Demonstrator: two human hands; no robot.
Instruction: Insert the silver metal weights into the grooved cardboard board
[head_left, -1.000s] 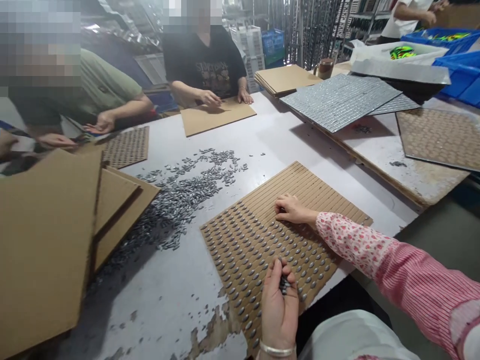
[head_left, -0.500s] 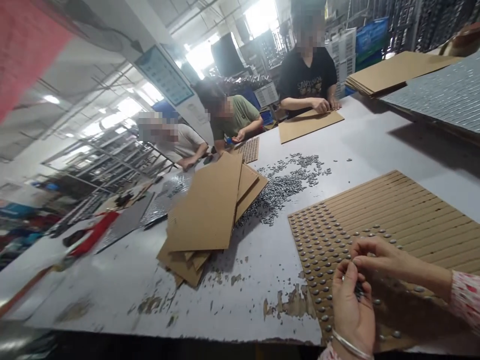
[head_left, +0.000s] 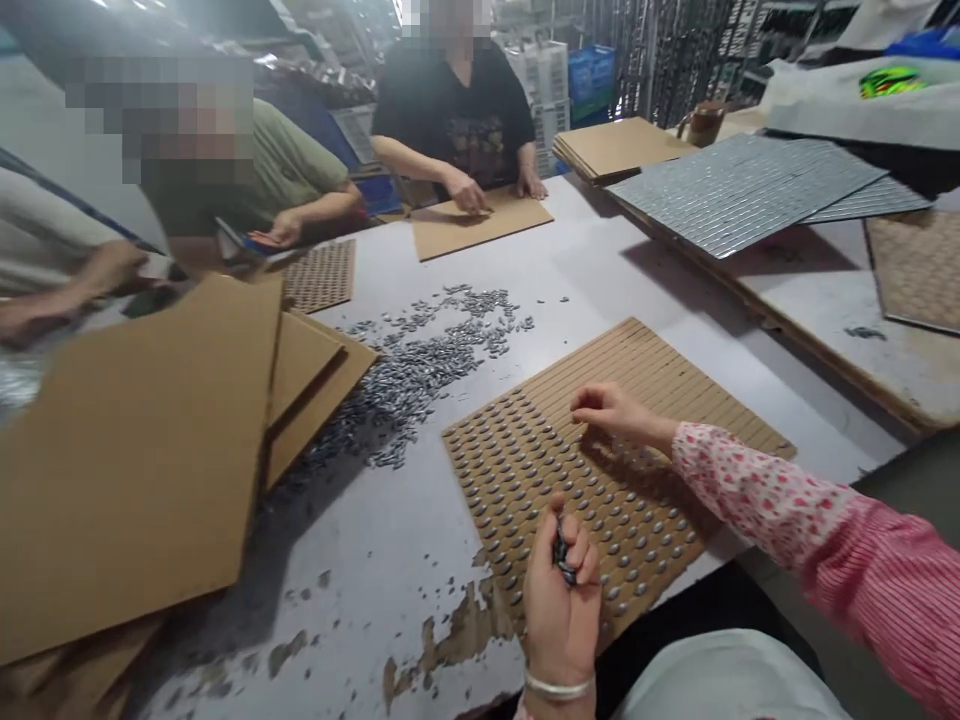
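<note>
**Two hands apart again over the slotted board**

Head view. Half a second ago your right hand was down at your left one, fingertips in the bunch it held, by the near edge of the board. Your head was also turned off to the left. Now the view is back on the work and the hands are well apart.

Your right hand (head_left: 611,410) is out over the slotted board (head_left: 675,375), at the line where the filled rows stop and the bare slots begin. To my eye the work has passed from picking to setting.

Your left hand (head_left: 561,600) sits at the board's near edge. Its grip is closed round a small bunch of metal pieces (head_left: 564,556), whose dark ends show between thumb and fingers.

Some things you cannot settle from here:
- Your right fingertips are drawn close and point away from the camera, so I cannot tell whether a piece sits between them.
- The left fist hides how many pieces it holds and covers the board's near corner.
- The loose pile (head_left: 420,375) on the surface (head_left: 390,530) runs partly under the cardboard sheets (head_left: 135,470).
- The co-workers' hands across the surface are too blurred to read.
</note>
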